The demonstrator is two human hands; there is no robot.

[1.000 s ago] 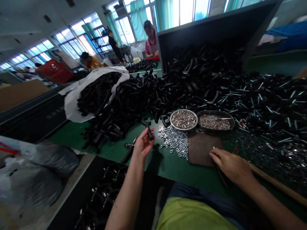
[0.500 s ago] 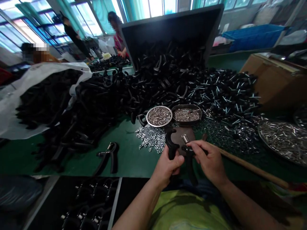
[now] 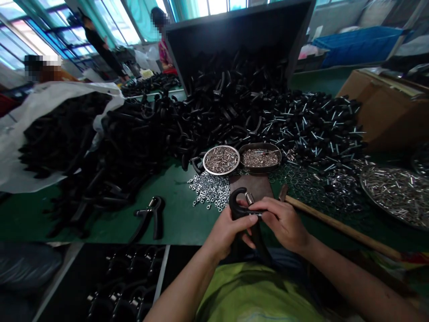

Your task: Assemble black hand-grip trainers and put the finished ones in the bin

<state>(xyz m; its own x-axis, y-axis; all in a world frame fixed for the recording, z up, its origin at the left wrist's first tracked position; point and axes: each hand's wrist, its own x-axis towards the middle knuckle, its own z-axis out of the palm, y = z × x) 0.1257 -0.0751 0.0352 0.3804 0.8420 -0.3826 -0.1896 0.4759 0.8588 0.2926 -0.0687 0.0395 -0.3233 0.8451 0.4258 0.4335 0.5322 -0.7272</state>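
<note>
My left hand (image 3: 225,232) is closed around a black hooked hand-grip handle (image 3: 236,197). My right hand (image 3: 286,226) pinches a second black handle (image 3: 258,243), whose lower part hangs down between my hands. A small metal coil spring (image 3: 250,198) stands up between the two handles, beside the hook. The handles meet or overlap at the spring; my fingers hide the exact joint. Just beyond my hands lies a dark flat plate (image 3: 246,181). An assembled black hand gripper (image 3: 157,221) with a shiny spring lies on the green table to the left.
Loose nuts (image 3: 209,190) lie near a round dish of pins (image 3: 221,160) and an oval tin (image 3: 260,167). A wooden-handled hammer (image 3: 338,224) rests at right. Black handles (image 3: 214,112) heap up behind, spilling from a grey bin (image 3: 234,31). Other people stand at the back left.
My hands have come together, bringing the two handles, held apart before, against each other. The spring has shifted left, next to the hooked handle. The view has tilted slightly.
</note>
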